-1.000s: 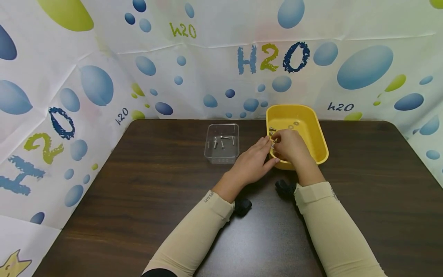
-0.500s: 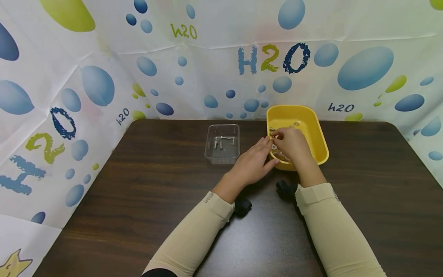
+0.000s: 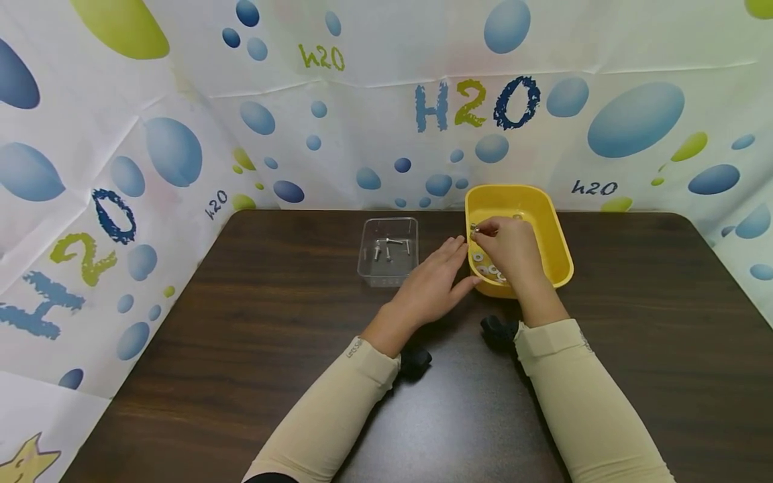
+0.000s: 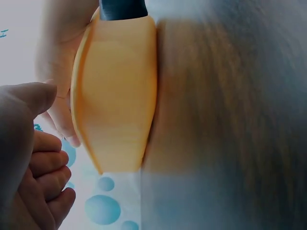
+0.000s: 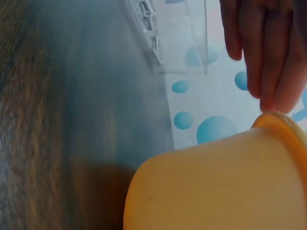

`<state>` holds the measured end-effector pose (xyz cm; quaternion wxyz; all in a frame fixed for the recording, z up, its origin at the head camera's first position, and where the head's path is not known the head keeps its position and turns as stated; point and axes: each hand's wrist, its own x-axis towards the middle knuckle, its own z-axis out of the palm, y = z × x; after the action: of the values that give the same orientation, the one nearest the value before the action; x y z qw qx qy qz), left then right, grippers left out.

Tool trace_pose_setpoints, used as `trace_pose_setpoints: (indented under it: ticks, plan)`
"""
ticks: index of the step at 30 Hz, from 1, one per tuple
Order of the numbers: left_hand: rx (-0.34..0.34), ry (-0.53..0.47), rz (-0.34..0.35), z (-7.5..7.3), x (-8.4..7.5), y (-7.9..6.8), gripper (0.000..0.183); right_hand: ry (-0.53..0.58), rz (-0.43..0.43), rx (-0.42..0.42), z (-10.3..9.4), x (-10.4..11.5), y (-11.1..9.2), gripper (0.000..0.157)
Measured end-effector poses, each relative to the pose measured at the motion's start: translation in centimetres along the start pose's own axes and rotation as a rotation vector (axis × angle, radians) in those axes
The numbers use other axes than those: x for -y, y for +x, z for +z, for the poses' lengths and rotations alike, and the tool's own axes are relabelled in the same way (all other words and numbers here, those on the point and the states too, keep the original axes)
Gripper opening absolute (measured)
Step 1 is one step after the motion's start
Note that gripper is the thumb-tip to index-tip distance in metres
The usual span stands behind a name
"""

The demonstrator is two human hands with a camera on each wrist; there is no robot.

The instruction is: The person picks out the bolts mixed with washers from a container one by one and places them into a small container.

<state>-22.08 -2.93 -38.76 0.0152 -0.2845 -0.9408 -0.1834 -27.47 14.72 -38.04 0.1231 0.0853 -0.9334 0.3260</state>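
Observation:
Over the left part of a yellow tub (image 3: 552, 235), my right hand (image 3: 512, 249) reaches inside with thumb and forefinger together at a small metal bolt (image 3: 474, 229), which they appear to pinch. Several washers (image 3: 492, 270) lie on the tub's floor near its front left corner. My left hand (image 3: 425, 288) stays outside the tub's left wall, fingers stretched forward and thumb at the rim. In the right wrist view its fingertips (image 5: 267, 103) come right up to the rim. The right wrist view does not show the right hand's pinch.
A clear plastic box (image 3: 386, 272) with several screws (image 3: 394, 241) stands left of the tub on the dark wooden table (image 3: 272, 302). Behind the table hangs a white sheet (image 3: 374, 121) with blue and green drops. Dark wrist cameras (image 3: 498, 330) sit under both wrists.
My left hand has drawn slightly back to the left from the tub's rim. The right hand has shifted a little away from me inside the tub, leaving more washers in view.

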Motion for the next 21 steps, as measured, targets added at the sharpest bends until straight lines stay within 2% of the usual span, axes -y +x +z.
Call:
trace_pose_setpoints:
  ticks: [6,12,21]
  plan:
    - [-0.039,0.011,-0.006,-1.3,1.2,-1.5,0.068,0.013,-0.07,-0.101,0.1,0.7,-0.4,0.029]
    - [-0.102,0.026,-0.04,-2.4,3.3,-3.4,0.067,0.049,-0.182,-0.192,0.2,2.3,-1.0,0.027]
    - [-0.155,0.047,-0.117,-3.9,7.6,-6.5,0.067,0.064,-0.335,-0.141,1.6,4.8,-1.8,0.024]
